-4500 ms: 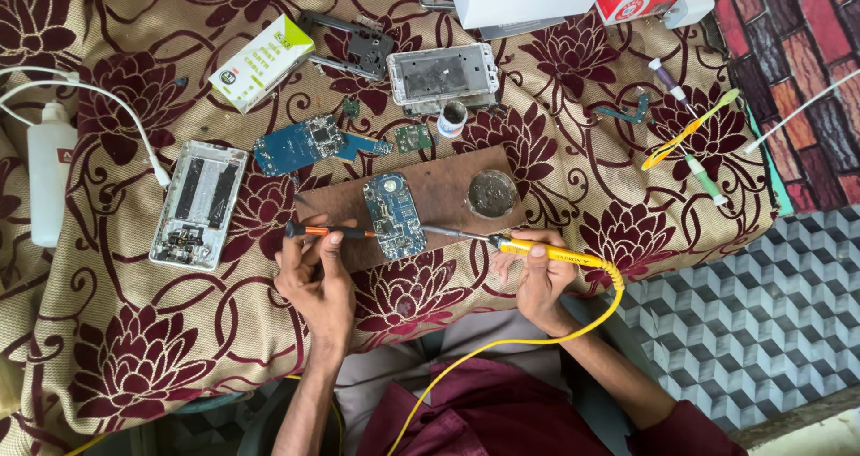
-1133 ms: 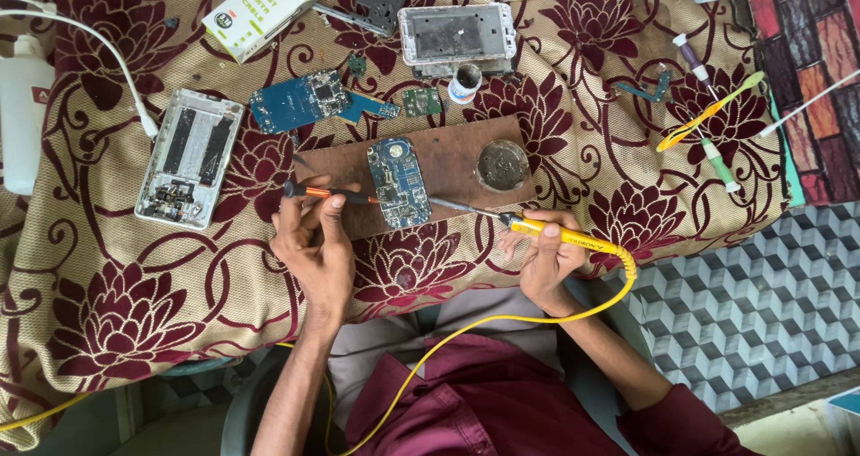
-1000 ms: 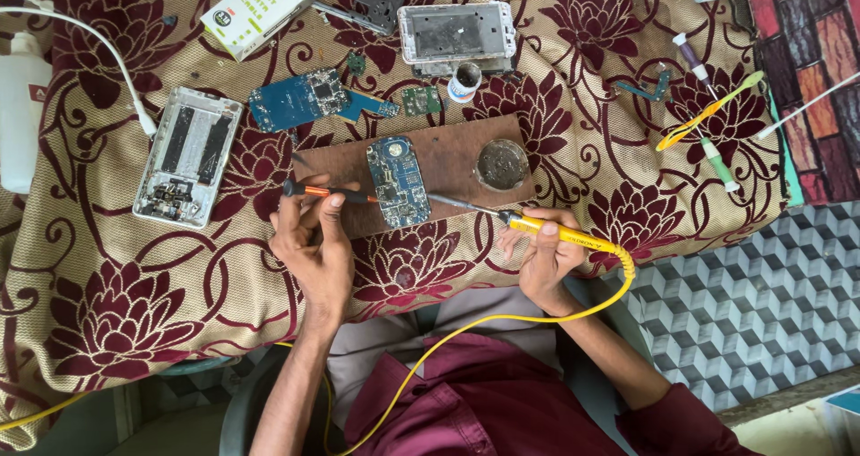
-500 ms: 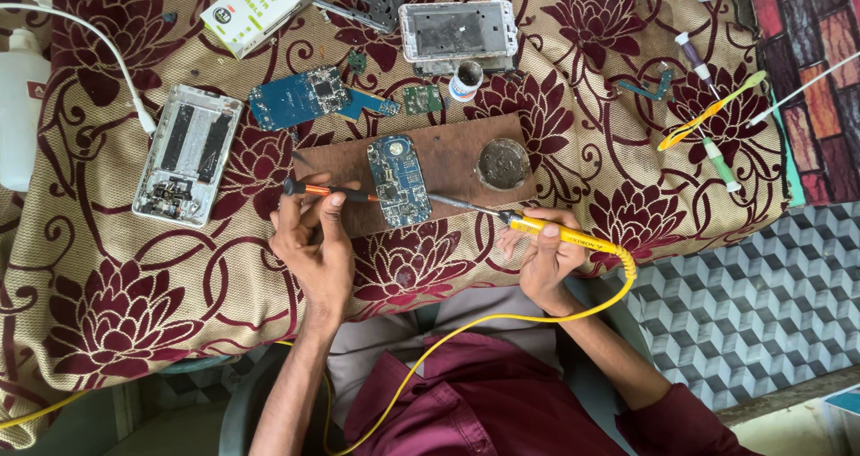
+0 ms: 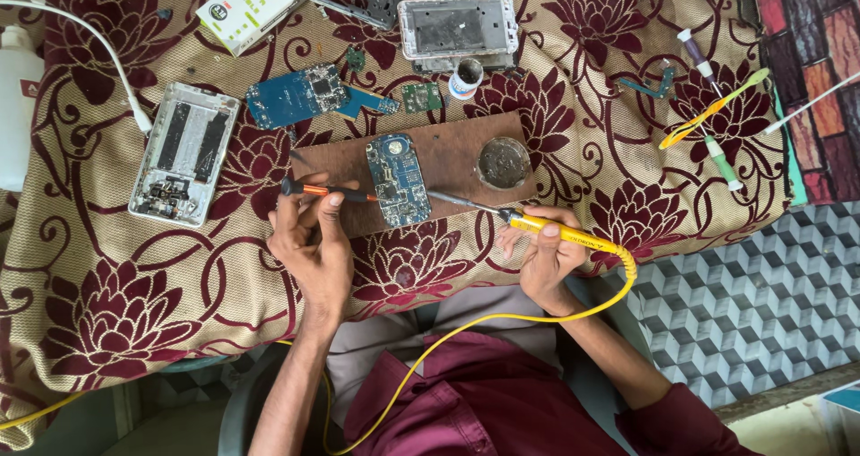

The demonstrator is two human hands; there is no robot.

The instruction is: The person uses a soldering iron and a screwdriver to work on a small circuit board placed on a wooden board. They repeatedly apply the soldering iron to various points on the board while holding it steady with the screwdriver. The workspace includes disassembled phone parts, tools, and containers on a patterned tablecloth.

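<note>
Taking the brown wooden board (image 5: 421, 174) as the landmark, both hands sit at its near edge. The right hand (image 5: 546, 254) has its fingers curled tight round the yellow handle of a soldering iron (image 5: 537, 226), gripped like a pen, probably so the thin metal tip can be steered finely; the tip reaches onto the board toward the near right corner of the blue circuit board (image 5: 398, 179) lying at its middle. A yellow cord (image 5: 502, 317) loops back from the handle across the person's lap. The left hand (image 5: 313, 241) pinches a small screwdriver with an orange shaft (image 5: 327, 190) between thumb and fingers, lying nearly flat, its tip running toward the circuit board's left edge, apparently to pin or steady it. On the board's right end stands one round tin of dark paste (image 5: 503, 162), close enough to dip the iron. Beyond the board, on the floral-clothed counter (image 5: 134, 313), lie one larger blue circuit board (image 5: 296, 95), a small green one (image 5: 420, 97) and a small white pot (image 5: 465, 79). There are two opened phone shells: one left of the board (image 5: 184, 151), one beyond it (image 5: 459, 28). Farther left-back sit a white-and-green box (image 5: 255, 4) and a white cable (image 5: 90, 39); far right of the board lie yellow tweezers (image 5: 712, 111) and two pen-like tools.
</note>
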